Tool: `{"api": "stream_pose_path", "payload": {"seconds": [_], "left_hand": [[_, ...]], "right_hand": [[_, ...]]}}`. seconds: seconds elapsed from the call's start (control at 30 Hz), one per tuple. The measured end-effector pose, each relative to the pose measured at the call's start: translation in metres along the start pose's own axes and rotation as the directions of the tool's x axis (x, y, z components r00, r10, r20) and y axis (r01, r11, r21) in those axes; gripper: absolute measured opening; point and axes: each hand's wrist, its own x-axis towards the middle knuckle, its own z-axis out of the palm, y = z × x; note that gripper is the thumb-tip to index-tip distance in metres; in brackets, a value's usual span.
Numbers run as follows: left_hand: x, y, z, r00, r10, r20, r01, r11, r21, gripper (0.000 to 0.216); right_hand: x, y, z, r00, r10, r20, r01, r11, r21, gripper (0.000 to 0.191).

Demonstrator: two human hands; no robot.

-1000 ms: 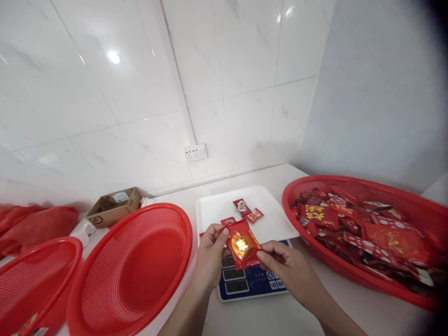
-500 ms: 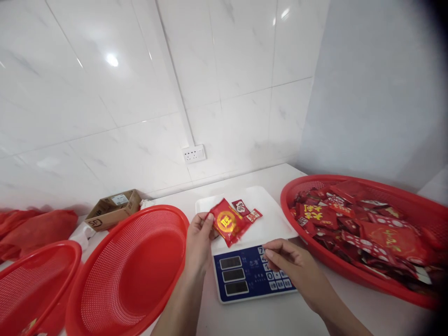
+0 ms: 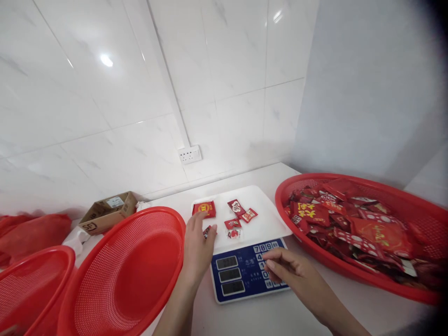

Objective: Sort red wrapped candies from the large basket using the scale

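Observation:
My left hand [image 3: 199, 240] is over the left edge of the scale's white tray [image 3: 266, 224], fingers and thumb apart. A small dark red packet [image 3: 207, 231] shows between them, seemingly lying on the tray. Just beyond the fingertips lies a red snack packet [image 3: 207, 209] with a gold print. Further right on the tray are several small wrapped sweets [image 3: 233, 224], one of them in a clear and red wrapper. My right hand [image 3: 290, 270] hovers above the keypad of the blue scale panel [image 3: 245, 284], its fingers loosely curled with a gap at the thumb and nothing visible in them.
A large red basket [image 3: 290, 179] on the right is heaped with red packets. On the left stand a red basket [image 3: 140, 275] and part of another red basket [image 3: 66, 261]. Behind them are a cardboard box [image 3: 108, 212] and red mesh bags [image 3: 38, 231].
My left hand has let go of the red snack packet, which now lies at the tray's far left. More small sweets are uncovered. My right hand has barely moved.

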Motion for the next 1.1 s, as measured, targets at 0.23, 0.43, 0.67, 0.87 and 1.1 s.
{"api": "stream_pose_path", "payload": {"seconds": [0.23, 0.43, 0.67, 0.87, 1.1], "left_hand": [[-0.022, -0.003, -0.005, 0.929, 0.033, 0.369, -0.198, 0.886, 0.419, 0.035], [-0.013, -0.009, 0.013, 0.869, 0.118, 0.481, -0.276, 0.922, 0.273, 0.051], [-0.04, -0.01, 0.002, 0.953, 0.206, 0.222, -0.224, 0.973, 0.061, 0.035], [-0.114, -0.027, -0.019, 0.88, 0.35, 0.322, -0.319, 0.937, -0.145, 0.022], [-0.164, -0.034, -0.005, 0.848, 0.322, 0.422, -0.315, 0.945, -0.087, 0.029]], "right_hand": [[0.004, 0.005, 0.01, 0.912, -0.409, 0.026, 0.364, 0.778, -0.513, 0.023], [0.026, 0.001, 0.034, 0.809, -0.524, 0.264, 0.519, 0.428, -0.74, 0.032], [0.037, -0.009, 0.025, 0.868, -0.429, 0.251, 0.437, 0.416, -0.797, 0.038], [0.018, -0.009, -0.04, 0.853, -0.519, 0.059, 0.339, 0.465, -0.818, 0.039], [-0.008, 0.002, -0.11, 0.911, -0.353, -0.211, -0.016, 0.482, -0.876, 0.05]]}}
